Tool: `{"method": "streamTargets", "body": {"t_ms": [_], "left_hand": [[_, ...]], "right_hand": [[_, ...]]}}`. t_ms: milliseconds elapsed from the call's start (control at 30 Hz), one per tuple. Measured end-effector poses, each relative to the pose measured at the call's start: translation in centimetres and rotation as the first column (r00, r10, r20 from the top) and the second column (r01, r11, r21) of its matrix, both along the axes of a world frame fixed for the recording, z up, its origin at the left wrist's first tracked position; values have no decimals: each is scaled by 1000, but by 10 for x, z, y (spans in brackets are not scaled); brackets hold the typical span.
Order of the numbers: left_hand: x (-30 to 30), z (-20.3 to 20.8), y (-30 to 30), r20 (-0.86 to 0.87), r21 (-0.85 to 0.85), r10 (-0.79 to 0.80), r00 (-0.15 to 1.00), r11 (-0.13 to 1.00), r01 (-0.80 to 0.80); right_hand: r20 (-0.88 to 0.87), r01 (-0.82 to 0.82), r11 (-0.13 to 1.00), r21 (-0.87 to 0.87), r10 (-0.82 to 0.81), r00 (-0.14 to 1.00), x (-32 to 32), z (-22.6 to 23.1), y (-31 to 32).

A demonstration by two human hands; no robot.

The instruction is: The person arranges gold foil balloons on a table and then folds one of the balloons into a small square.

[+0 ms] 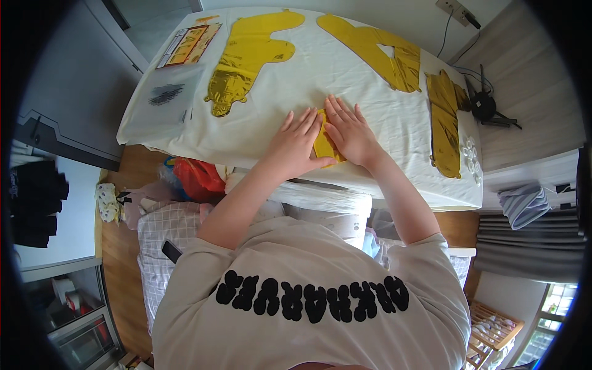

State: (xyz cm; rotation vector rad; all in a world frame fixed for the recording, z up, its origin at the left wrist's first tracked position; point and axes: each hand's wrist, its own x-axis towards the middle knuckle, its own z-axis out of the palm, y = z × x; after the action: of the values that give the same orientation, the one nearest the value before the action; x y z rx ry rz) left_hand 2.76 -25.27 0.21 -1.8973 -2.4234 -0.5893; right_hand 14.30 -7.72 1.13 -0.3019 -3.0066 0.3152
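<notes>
A small folded piece of gold foil [322,147] lies near the front edge of the cloth-covered table. My left hand [301,143] rests flat along its left side, fingers stretched out and spread, thumb reaching across its near end. From the right, my right hand [350,131] presses flat over its other side, fingers also stretched out. Both palms partly cover the foil. Beyond my hands, flat uninflated gold foil balloons lie spread out: one [250,52] at the far left, another [376,46] at the far right, and a narrow one [444,123] by the right edge.
The table [296,74] has a white cloth. A clear plastic bag [166,98] with dark thin pieces and a printed package [189,44] lie on its left. Small clear rings [471,157] sit on the right, near a black router-like device [484,105] with cables. A red bag [198,179] lies below.
</notes>
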Motion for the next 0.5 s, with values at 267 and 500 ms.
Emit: {"method": "streamTargets", "body": {"t_ms": [267,500], "left_hand": [[-35,16,17,-98,-108,-200,975,976,189],[-45,22,27,-35,-167,-296,954,943,287]], "right_hand": [[-292,-273,103,-957,-322,901,9,12,54],[-229,-10,878,-478,-113,967,19,24,3]]}}
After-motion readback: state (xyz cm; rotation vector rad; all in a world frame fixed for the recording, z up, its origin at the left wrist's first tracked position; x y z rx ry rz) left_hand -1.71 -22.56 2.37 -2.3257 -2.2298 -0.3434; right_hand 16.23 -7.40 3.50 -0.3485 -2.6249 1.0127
